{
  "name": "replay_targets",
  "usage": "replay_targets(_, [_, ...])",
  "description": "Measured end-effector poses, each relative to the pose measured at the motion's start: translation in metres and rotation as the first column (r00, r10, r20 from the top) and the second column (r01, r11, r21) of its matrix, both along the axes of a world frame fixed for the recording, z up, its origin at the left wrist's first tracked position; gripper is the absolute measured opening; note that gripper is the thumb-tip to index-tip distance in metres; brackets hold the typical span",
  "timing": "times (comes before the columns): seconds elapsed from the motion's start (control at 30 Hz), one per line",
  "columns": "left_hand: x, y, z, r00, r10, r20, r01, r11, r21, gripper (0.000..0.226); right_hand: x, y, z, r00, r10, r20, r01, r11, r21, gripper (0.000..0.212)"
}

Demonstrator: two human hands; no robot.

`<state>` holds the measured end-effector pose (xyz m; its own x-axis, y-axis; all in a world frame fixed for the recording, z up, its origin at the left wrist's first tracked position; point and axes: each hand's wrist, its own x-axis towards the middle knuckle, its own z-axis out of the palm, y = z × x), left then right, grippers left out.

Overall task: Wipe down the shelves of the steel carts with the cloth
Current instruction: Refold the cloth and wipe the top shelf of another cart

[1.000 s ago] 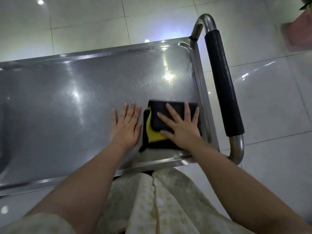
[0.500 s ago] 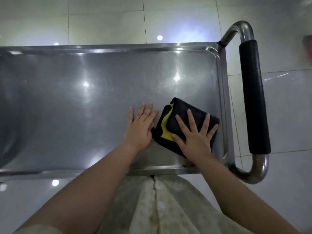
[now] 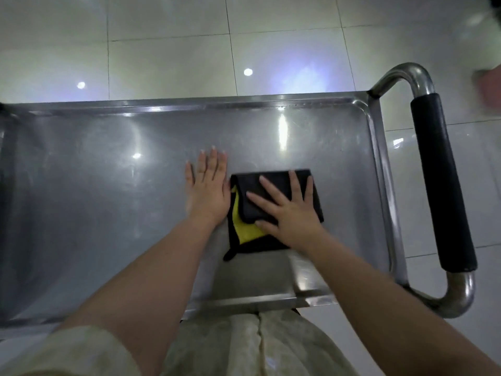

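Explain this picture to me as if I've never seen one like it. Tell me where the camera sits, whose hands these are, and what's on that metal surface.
The camera is worn on a person's head, looking down, so both bare arms belong to the wearer. They stand at a steel cart; its top shelf fills the view, with a black-padded push handle on the right. The right hand presses flat, fingers spread, on a folded black and yellow cloth. The left hand lies flat on the bare steel beside the cloth. Nothing is gripped. Below is a tiled floor.
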<state>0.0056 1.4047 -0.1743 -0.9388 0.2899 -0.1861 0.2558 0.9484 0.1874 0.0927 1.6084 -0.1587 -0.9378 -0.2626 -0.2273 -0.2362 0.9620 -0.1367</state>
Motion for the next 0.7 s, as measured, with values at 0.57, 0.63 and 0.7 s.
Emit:
replay_targets(0.57, [-0.014,0.005,0.0,1.0,-0.006,0.016,0.005,0.997,0.078,0.062,-0.033,-0.028,0.0,0.897,-0.426,0.119,0.422,0.905,0.059,0.062])
replay_targets(0.63, [-0.016,0.005,-0.003,1.0,-0.005,0.015,0.004,0.996,0.084,0.061,0.015,-0.036,0.001,0.887,-0.445,0.123,0.441,0.896,0.059,0.063])
replay_targets(0.7, [-0.015,0.004,-0.004,1.0,-0.003,0.027,0.0,0.997,0.083,0.059,0.052,-0.046,0.004,0.899,-0.414,0.141,0.412,0.91,0.047,0.062])
